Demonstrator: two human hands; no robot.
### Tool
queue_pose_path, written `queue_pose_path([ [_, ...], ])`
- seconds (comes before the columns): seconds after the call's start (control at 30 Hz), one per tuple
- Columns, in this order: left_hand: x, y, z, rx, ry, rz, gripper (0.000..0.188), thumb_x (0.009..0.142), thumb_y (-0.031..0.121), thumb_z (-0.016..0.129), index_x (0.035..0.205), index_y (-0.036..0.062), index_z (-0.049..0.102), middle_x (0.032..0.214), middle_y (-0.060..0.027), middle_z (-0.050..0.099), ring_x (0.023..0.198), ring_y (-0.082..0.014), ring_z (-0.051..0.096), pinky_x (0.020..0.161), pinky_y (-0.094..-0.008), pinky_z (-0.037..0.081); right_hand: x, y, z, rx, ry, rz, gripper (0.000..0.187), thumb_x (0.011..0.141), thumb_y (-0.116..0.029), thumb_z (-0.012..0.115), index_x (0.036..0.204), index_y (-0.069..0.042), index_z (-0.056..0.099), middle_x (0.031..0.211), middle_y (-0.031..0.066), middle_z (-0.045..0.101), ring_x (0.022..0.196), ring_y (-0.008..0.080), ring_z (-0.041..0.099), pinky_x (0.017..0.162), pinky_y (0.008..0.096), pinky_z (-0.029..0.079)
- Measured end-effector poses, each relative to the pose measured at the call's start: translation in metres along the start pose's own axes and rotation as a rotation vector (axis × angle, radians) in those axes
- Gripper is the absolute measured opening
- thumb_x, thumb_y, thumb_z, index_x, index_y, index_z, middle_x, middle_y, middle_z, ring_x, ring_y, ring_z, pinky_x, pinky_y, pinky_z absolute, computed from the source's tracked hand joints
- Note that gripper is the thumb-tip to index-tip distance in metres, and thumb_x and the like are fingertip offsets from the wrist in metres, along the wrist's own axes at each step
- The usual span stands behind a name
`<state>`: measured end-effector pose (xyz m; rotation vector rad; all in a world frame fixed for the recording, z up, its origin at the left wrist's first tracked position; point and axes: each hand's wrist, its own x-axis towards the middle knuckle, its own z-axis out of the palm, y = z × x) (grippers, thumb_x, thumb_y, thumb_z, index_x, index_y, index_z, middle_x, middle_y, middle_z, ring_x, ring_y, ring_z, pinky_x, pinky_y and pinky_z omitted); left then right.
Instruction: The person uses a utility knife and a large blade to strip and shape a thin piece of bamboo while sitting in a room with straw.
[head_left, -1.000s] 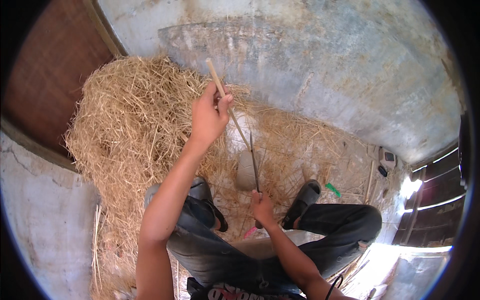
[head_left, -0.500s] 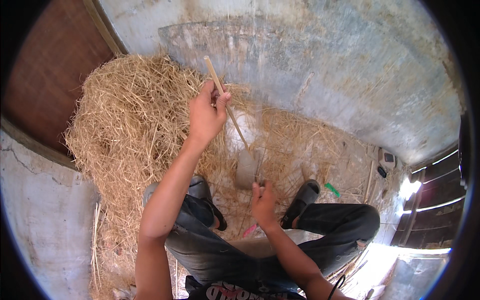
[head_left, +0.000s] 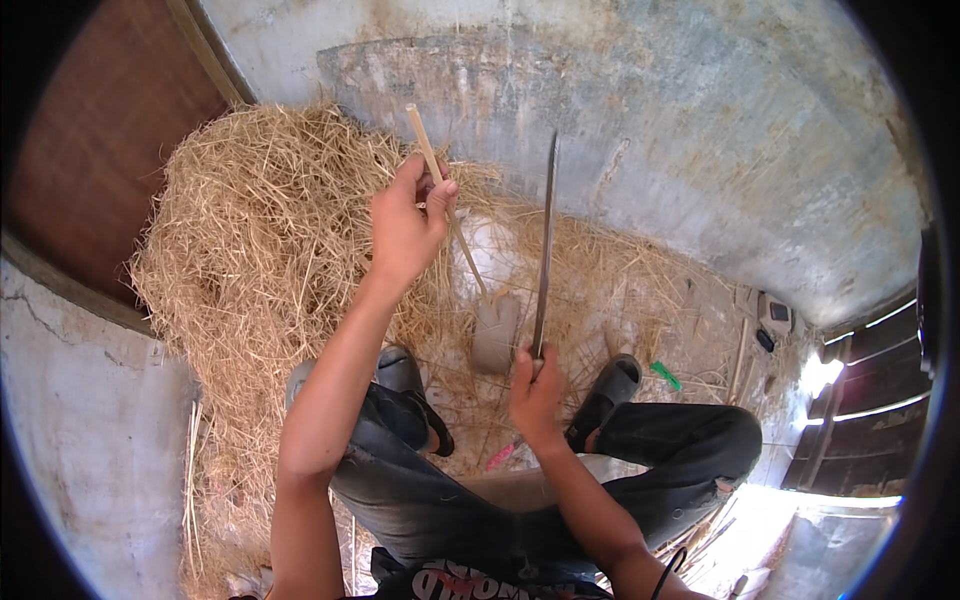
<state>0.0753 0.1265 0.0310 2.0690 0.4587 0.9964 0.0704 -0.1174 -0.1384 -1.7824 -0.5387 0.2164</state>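
A thin pale stick (head_left: 424,138), most likely bamboo, is pinched between the thumb and fingers of my left hand (head_left: 408,215). It leans, and its lower end meets a grey-brown block (head_left: 494,338) on the floor between my feet. My right hand (head_left: 538,395) is wrapped round the handle of a long, narrow-bladed knife (head_left: 546,235). The blade points up and away, apart from the stick and to its right. Most of the handle is hidden in my fist.
A big heap of straw (head_left: 265,230) rises at the left. Beyond it stands a stained grey wall (head_left: 700,120). On the floor at the right lie a green plastic piece (head_left: 664,376) and a small dark object (head_left: 765,341). My sandalled feet flank the block.
The knife, a faint blur before, now shows sharply with its blade raised. My right hand has shifted slightly up and right. My left hand has moved slightly left with the stick.
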Motion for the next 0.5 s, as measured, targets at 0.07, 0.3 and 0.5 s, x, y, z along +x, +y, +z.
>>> queue_pose_path([
  [0.07,0.001,-0.002,0.003,0.000,0.011,0.020,0.013,0.098,0.003,0.060,0.110,-0.0003,0.057,0.087,-0.0107,0.071,0.084,-0.0170,0.073,0.073,-0.0307,0.059,-0.016,0.027,0.009,-0.155,0.000,-0.070,0.034,0.101,-0.033,0.059,0.101,0.001,0.057,0.073,0.0169,0.062,0.059,0.0296,0.063,0.057,0.0412,0.047],
  [0.3,0.004,-0.002,0.006,-0.013,0.009,-0.002,0.014,0.098,0.004,0.060,0.111,0.0000,0.057,0.088,-0.0103,0.071,0.084,-0.0172,0.073,0.073,-0.0309,0.059,-0.012,0.109,0.010,0.323,-0.301,0.883,0.035,0.102,-0.035,0.057,0.100,0.000,0.057,0.068,0.0137,0.061,0.055,0.0280,0.060,0.056,0.0413,0.046],
  [0.5,0.003,-0.008,0.003,-0.013,0.005,-0.004,0.014,0.099,0.004,0.060,0.111,0.0003,0.056,0.089,-0.0106,0.071,0.086,-0.0168,0.073,0.075,-0.0308,0.059,-0.004,0.041,0.005,0.209,-0.074,0.302,0.038,0.100,-0.043,0.060,0.102,-0.005,0.057,0.070,0.0086,0.061,0.055,0.0249,0.058,0.056,0.0375,0.049],
])
